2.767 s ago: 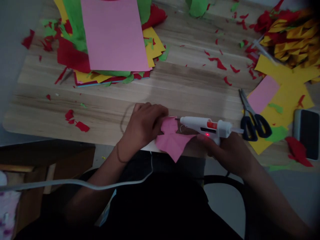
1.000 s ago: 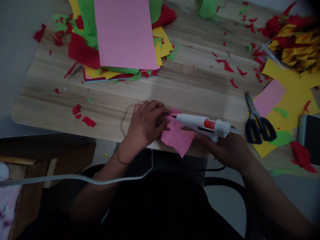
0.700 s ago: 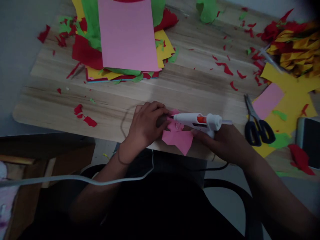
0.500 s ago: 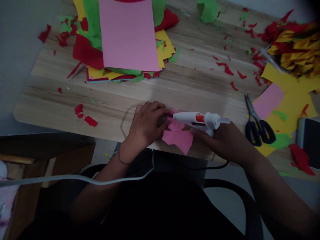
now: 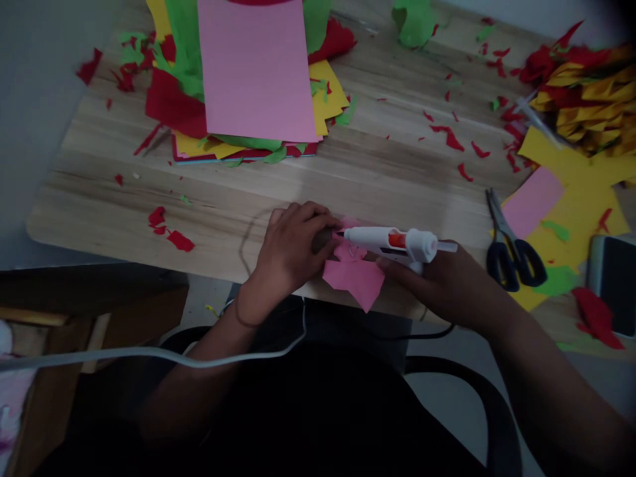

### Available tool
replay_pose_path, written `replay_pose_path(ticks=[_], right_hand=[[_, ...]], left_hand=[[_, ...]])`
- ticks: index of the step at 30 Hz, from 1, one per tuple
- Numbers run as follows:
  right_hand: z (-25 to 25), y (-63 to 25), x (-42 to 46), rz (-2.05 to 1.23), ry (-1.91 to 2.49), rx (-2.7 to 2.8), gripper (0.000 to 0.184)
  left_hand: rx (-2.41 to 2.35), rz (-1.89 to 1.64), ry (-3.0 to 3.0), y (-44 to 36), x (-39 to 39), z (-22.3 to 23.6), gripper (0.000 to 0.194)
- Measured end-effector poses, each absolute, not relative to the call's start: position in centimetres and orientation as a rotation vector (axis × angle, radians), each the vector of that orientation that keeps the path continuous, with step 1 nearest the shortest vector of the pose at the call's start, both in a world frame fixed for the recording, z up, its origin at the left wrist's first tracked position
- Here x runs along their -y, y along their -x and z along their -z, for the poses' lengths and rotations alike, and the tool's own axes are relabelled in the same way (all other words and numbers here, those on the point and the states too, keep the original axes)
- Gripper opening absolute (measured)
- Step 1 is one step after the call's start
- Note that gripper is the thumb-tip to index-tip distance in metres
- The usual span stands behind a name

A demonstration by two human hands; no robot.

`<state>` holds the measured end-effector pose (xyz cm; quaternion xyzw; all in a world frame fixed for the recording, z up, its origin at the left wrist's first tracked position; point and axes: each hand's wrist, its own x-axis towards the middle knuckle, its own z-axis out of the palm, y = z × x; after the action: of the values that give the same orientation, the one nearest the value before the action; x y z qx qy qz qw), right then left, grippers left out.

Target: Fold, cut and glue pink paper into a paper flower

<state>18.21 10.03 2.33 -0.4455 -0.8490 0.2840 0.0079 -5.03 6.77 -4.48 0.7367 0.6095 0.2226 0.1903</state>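
My right hand [image 5: 437, 278] is wrapped round a white hot glue gun [image 5: 370, 238], which lies level with its dark nozzle pointing left. A clear glue stick [image 5: 447, 246] pokes out of its back end. Under the nozzle is a folded pink paper piece [image 5: 355, 281] at the table's front edge, its lower part spread in points. My left hand [image 5: 298, 245] rests on the table with thumb and fingers closed on the left side of the pink paper, right by the nozzle tip. The gun's handle is mostly hidden by my right hand.
A stack of coloured paper with a pink sheet [image 5: 258, 73] on top lies at the back left. To the right are scissors [image 5: 511, 248], yellow paper [image 5: 591, 199], a dark phone-like device [image 5: 613, 285] and a yellow folded-paper pile [image 5: 591, 99]. Red scraps [image 5: 450, 136] are scattered about. A white cable [image 5: 189, 361] crosses below.
Almost nothing differs. The glue gun's back end and the pink paper's lower tip have shifted very slightly; both hands keep their places.
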Motion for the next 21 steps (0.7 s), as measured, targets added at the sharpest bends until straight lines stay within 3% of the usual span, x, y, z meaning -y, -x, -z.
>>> replay_pose_path(ticks=[21], right_hand=[[-2.5,-19.3,-8.8,-0.812,1.5,2.645,0.04]], left_hand=[[-1.695,-0.597,-2.096,5.1,-6.7,4.3,0.02]])
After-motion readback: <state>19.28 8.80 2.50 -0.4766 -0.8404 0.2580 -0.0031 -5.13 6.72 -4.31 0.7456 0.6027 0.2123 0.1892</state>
